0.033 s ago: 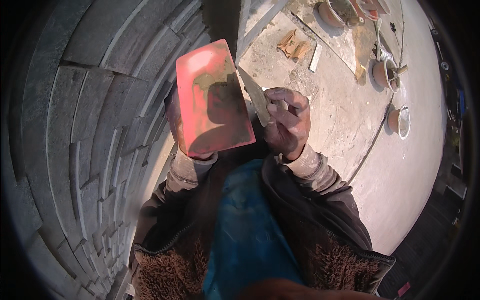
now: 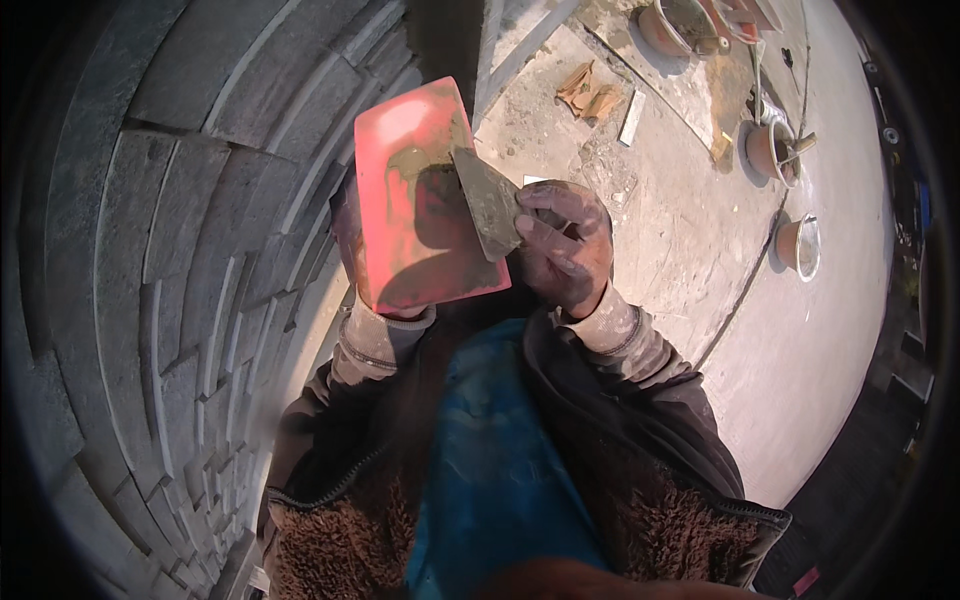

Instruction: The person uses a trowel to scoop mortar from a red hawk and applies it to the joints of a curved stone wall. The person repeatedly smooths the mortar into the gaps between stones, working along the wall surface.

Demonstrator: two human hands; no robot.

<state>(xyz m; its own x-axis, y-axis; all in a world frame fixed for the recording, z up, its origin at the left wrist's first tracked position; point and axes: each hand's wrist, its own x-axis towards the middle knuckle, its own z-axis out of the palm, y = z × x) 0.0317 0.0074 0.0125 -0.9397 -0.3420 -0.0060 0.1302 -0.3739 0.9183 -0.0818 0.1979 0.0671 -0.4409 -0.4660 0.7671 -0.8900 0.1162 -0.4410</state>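
Head view: a grey stone wall [image 2: 190, 230] fills the left, and pale paving [image 2: 690, 240] spreads right. Between them, the pink board [image 2: 425, 195] sits in front of the person, smeared with grey paste. The right hand [image 2: 582, 255], right of it, has its fingers closed on a trowel blade [image 2: 487, 205], which overlaps the board's right edge; contact is unclear. The left hand [image 2: 346, 235] supports the board from beneath; its finger closure cannot be told. Brown scrap [image 2: 587, 92] lies far right.
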